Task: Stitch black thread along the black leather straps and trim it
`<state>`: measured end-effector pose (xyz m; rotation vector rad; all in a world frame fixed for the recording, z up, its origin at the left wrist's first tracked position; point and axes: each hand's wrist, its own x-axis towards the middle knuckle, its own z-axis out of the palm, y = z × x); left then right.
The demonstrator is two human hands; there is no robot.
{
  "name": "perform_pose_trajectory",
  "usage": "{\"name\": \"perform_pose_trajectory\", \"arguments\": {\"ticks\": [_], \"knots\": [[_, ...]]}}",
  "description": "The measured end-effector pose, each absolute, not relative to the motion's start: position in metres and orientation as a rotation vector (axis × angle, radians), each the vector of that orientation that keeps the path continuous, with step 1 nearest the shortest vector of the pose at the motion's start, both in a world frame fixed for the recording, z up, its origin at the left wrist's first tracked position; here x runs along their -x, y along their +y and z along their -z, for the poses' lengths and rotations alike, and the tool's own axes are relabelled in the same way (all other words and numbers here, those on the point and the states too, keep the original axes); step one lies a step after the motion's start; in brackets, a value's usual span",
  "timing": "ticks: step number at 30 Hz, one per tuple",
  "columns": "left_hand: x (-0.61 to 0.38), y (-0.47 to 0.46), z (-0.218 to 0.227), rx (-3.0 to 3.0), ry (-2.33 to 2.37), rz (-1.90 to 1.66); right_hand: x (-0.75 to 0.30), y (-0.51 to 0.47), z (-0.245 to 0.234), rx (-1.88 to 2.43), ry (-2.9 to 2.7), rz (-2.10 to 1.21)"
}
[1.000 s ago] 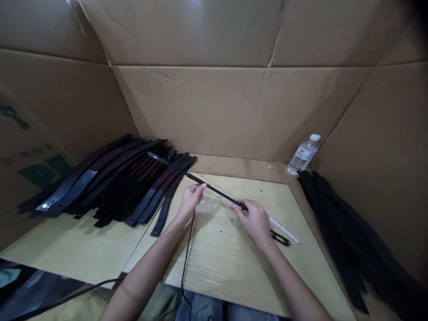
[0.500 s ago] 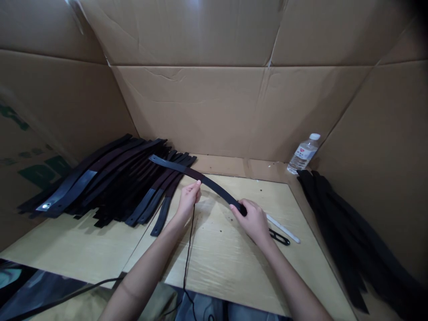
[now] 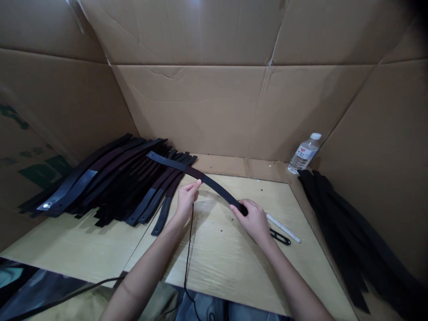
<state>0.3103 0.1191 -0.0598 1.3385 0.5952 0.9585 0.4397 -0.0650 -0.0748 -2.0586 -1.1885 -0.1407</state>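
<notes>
I hold one long dark strap [image 3: 214, 186] above the wooden tabletop [image 3: 220, 258]. My left hand [image 3: 187, 198] pinches it near the middle, where a thin black thread [image 3: 187, 249] hangs down toward me. My right hand [image 3: 254, 219] is closed round the strap's near end. The strap's far end reaches over the big heap of similar dark straps [image 3: 110, 178] lying at the left.
Cardboard walls enclose the table on three sides. A water bottle [image 3: 304, 154] stands at the back right corner. More dark straps [image 3: 347, 232] lean along the right wall. Small black snips [image 3: 280, 237] and a white stick [image 3: 283, 228] lie just right of my right hand.
The strap has turned from edge-on to showing its flat face, bowing slightly. Both hands have stayed almost where they were; the left fingers have shifted a little along it.
</notes>
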Motion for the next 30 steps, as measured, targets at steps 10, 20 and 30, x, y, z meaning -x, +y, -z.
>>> {"name": "perform_pose_trajectory", "arguments": {"ticks": [10, 20, 30], "knots": [[-0.3103, 0.1158, 0.0575, -1.445, 0.682, -0.958, -0.4413, -0.066, 0.0793, 2.028, -1.203, 0.25], [-0.3147, 0.1169, 0.0628, -1.455, 0.774, -0.91, -0.441, -0.0663, 0.0782, 2.064, -1.194, 0.303], [-0.3141, 0.1183, 0.065, -1.427, 0.702, -0.827, -0.4397, -0.0686, 0.0751, 2.15, -1.256, 0.323]]}}
